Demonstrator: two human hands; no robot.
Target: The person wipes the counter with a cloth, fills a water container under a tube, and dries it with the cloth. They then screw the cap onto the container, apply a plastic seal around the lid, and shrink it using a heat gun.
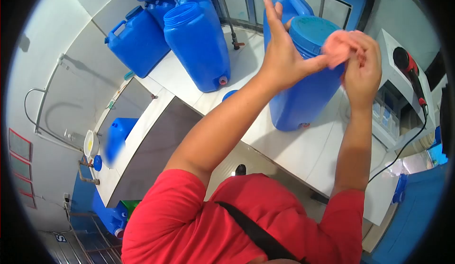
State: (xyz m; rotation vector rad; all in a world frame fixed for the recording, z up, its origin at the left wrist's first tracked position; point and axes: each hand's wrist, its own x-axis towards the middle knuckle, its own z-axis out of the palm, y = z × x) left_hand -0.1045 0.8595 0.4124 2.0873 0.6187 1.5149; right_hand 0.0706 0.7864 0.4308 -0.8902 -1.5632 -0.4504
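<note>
A tall blue water jug [303, 95] stands upright on the tiled counter, with a round blue-green lid [315, 29] on its mouth. My right hand [362, 74] is closed on a crumpled pink cloth [338, 49], slightly blurred, at the right side of the lid. On the other side, my left hand [284, 57] is open with its fingers stretched up. Its thumb points toward the cloth; whether they touch I cannot tell. Both hands partly cover the jug's upper part.
An uncapped blue jug [199, 50] stands further left, beside a capped blue jug [140, 41]. A tap [235, 42] on a pipe rises behind. At right, a hair dryer or heat gun [411, 72] rests on a white cabinet [395, 91], its cord hanging. A sink [137, 91] lies left.
</note>
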